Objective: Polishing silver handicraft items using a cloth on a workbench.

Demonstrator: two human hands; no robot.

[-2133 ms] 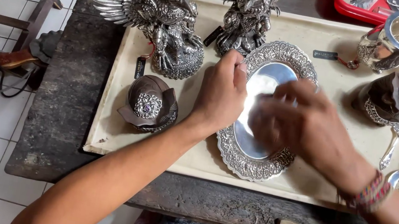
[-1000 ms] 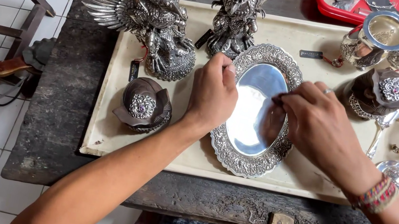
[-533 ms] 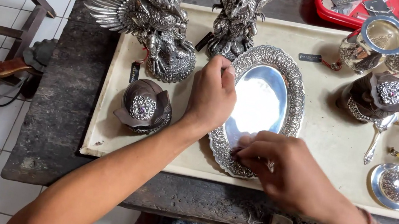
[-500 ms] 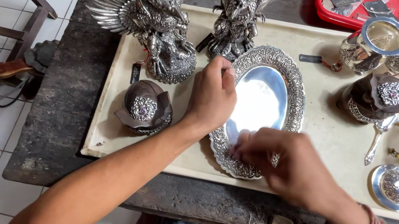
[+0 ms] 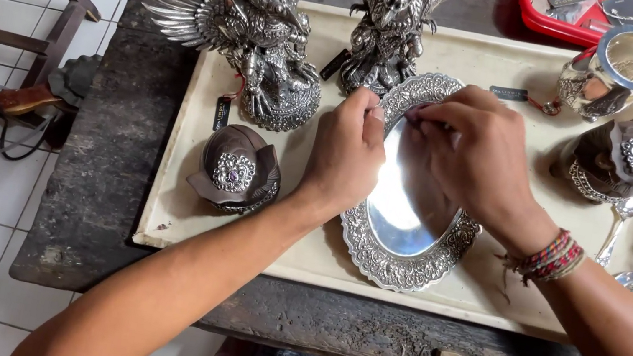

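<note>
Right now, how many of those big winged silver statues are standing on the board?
2. One winged statue stands at the board's far left corner; the other winged figure stands just right of it, behind the oval tray. Others may sit beyond the picture's top edge.

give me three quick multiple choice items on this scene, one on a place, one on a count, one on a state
1. Where does the oval silver tray lie?
A. on the cream slab
B. on the tiled floor
C. in the red bin

2. How many winged silver statues stand at the slab's far edge?
A. one
B. two
C. four

3. What are the hands doing?
A. hanging clear of everything
B. both touching the tray's upper rim
C. lifting a statue

Answers:
1 A, the tray lies flat on the cream slab.
2 B, the larger statue and the smaller statue stand side by side.
3 B, the left hand and right hand meet at the rim.
</note>
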